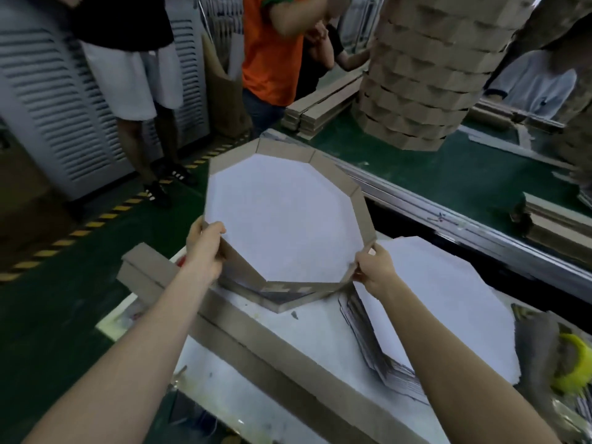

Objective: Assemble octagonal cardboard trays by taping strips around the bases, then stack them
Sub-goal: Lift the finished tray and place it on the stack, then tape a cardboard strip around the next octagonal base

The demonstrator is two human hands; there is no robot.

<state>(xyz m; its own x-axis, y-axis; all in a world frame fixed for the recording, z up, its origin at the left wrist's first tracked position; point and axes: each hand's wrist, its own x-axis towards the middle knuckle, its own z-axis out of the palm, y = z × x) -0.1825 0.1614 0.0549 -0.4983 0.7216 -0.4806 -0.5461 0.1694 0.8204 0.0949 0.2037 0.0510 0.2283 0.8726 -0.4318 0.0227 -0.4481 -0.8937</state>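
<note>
while both hands pinch its near rim, left hand [205, 243] and right hand [373, 267], the tray [285, 219] tilts away (toward the tall stack [423, 75]).

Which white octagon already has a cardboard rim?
The tray gripped by the left hand and right hand; the flat stack beside it has none.

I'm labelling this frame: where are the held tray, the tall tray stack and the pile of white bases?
held tray [282, 216]: head view, its white floor.
tall tray stack [416, 75]: head view, its cardboard side.
pile of white bases [448, 290]: head view, the top sheet.
</note>
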